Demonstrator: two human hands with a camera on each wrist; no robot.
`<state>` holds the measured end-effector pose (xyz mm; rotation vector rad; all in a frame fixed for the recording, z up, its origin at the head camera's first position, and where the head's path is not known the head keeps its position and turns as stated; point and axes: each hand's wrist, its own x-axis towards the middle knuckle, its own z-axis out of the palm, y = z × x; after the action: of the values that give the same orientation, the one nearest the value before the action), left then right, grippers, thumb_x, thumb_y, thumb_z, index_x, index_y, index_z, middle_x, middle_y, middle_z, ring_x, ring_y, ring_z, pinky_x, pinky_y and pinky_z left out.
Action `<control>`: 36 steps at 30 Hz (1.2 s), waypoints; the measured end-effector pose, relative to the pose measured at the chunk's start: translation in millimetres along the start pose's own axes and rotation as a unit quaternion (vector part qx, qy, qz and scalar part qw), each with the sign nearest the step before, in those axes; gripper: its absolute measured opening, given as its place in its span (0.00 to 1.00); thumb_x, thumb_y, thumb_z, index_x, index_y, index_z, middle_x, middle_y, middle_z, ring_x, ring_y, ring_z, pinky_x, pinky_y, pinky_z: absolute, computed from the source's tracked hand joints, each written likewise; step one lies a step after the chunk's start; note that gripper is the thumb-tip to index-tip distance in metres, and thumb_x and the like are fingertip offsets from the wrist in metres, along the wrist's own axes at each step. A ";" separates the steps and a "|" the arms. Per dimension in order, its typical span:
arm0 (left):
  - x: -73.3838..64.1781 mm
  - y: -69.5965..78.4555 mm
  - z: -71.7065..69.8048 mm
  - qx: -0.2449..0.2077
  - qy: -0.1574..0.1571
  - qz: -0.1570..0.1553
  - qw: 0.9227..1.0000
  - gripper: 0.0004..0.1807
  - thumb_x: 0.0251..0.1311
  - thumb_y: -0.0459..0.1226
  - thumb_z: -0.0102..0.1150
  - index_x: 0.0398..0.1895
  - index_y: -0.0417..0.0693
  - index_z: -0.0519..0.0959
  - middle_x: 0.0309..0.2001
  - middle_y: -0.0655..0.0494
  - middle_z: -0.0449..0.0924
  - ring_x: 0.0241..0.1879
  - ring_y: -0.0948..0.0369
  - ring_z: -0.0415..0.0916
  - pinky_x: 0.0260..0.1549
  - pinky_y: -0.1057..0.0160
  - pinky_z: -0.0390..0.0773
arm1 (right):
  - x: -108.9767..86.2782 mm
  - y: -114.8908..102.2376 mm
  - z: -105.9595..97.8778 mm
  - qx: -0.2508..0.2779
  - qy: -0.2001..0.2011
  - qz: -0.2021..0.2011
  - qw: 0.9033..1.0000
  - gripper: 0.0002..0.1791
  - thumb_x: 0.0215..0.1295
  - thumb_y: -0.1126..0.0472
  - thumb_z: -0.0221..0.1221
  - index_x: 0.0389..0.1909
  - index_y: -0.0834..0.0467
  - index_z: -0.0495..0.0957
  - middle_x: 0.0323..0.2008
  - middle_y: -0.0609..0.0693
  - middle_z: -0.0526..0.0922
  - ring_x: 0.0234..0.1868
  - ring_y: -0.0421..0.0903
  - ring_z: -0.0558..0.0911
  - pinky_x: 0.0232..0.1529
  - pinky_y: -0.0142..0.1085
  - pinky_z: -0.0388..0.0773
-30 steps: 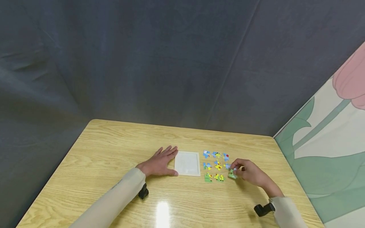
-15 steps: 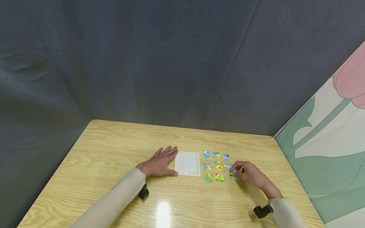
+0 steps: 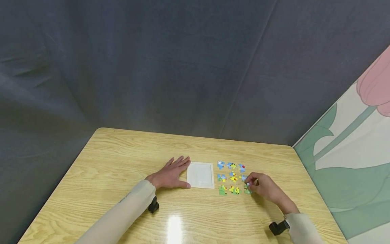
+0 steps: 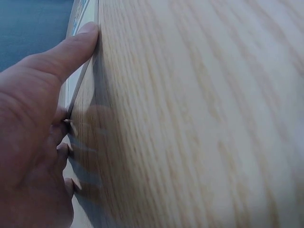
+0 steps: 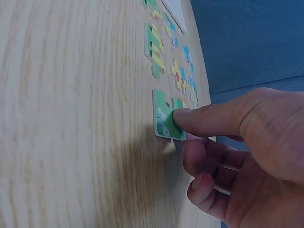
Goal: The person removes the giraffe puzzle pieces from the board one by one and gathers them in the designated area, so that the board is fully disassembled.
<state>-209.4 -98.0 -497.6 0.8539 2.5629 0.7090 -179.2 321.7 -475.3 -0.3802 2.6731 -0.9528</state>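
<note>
My left hand (image 3: 170, 175) lies on the table with its fingers spread, and thumb and fingertips touch the left edge of a white square puzzle frame (image 3: 200, 175). In the left wrist view the thumb presses against the frame's border (image 4: 80, 78). To the right of the frame, my right hand (image 3: 264, 186) pinches a green corner puzzle piece (image 5: 164, 116) by its edge, thumb on top. This piece is at the lower right of several loose puzzle pieces (image 3: 233, 177) laid out in rows. My fingers partly cover it in the head view.
The pieces stand apart from each other, among them a green and yellow one (image 3: 235, 190) left of the pinched piece. A wooden table (image 3: 122, 152) carries everything. Behind it hangs a dark curtain (image 3: 182, 67), and a flower-print cloth (image 3: 350, 162) is at the right.
My right hand has shifted slightly left with the green puzzle piece, which has turned and come closer to its row. The left hand and the frame have stayed put.
</note>
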 end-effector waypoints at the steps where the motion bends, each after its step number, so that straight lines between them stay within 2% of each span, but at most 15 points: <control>1: 0.0 -0.2 -0.1 0.000 0.001 0.001 1.000 0.56 0.70 0.61 0.63 0.88 0.45 0.48 0.89 0.50 0.40 0.89 0.47 0.34 0.86 0.36 0.34 | 0.4 -0.1 0.7 0.001 -0.001 0.002 1.000 0.04 0.71 0.70 0.65 0.43 0.61 0.83 0.34 0.51 0.83 0.30 0.37 0.75 0.29 0.28 0.74; 8: -1.3 -3.5 1.2 0.001 0.005 0.001 1.000 0.56 0.70 0.62 0.63 0.88 0.45 0.48 0.89 0.50 0.40 0.89 0.47 0.34 0.86 0.35 0.33 | 1.5 -2.7 5.3 0.001 -0.005 0.005 1.000 0.05 0.72 0.70 0.64 0.44 0.60 0.82 0.35 0.50 0.82 0.31 0.39 0.75 0.29 0.29 0.74; 16: -2.4 0.6 -1.3 -0.003 0.004 -0.004 1.000 0.56 0.70 0.61 0.63 0.88 0.45 0.48 0.89 0.50 0.39 0.89 0.47 0.33 0.86 0.36 0.32 | 1.3 -5.9 7.4 -0.010 0.004 0.017 1.000 0.05 0.70 0.71 0.65 0.42 0.60 0.83 0.36 0.50 0.81 0.34 0.42 0.74 0.30 0.29 0.73; 28: 1.0 2.8 0.7 -0.008 0.006 -0.004 1.000 0.55 0.70 0.60 0.64 0.88 0.47 0.48 0.89 0.51 0.41 0.89 0.48 0.35 0.87 0.38 0.33 | -4.5 -3.5 7.0 0.002 0.008 0.020 1.000 0.02 0.74 0.69 0.63 0.43 0.59 0.82 0.36 0.51 0.82 0.31 0.40 0.74 0.29 0.30 0.73; 32: 0.2 0.8 5.0 -0.012 0.017 0.001 1.000 0.56 0.70 0.62 0.63 0.89 0.50 0.46 0.89 0.53 0.41 0.89 0.49 0.36 0.87 0.39 0.34 | -4.8 -2.5 5.6 0.008 0.011 0.019 1.000 0.02 0.76 0.68 0.62 0.44 0.60 0.83 0.37 0.51 0.83 0.29 0.39 0.74 0.28 0.30 0.74; 36: -3.9 -1.6 3.5 -0.005 0.050 0.010 0.999 0.59 0.67 0.64 0.66 0.89 0.53 0.45 0.90 0.52 0.38 0.89 0.48 0.37 0.87 0.38 0.39 | -4.0 -4.5 2.5 -0.001 0.022 0.002 1.000 0.03 0.76 0.67 0.61 0.45 0.61 0.83 0.39 0.52 0.84 0.30 0.38 0.74 0.29 0.30 0.74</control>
<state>-205.6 -100.4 -500.8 0.8625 2.6392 0.7875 -174.0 318.3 -473.6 -0.3582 2.7128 -0.9686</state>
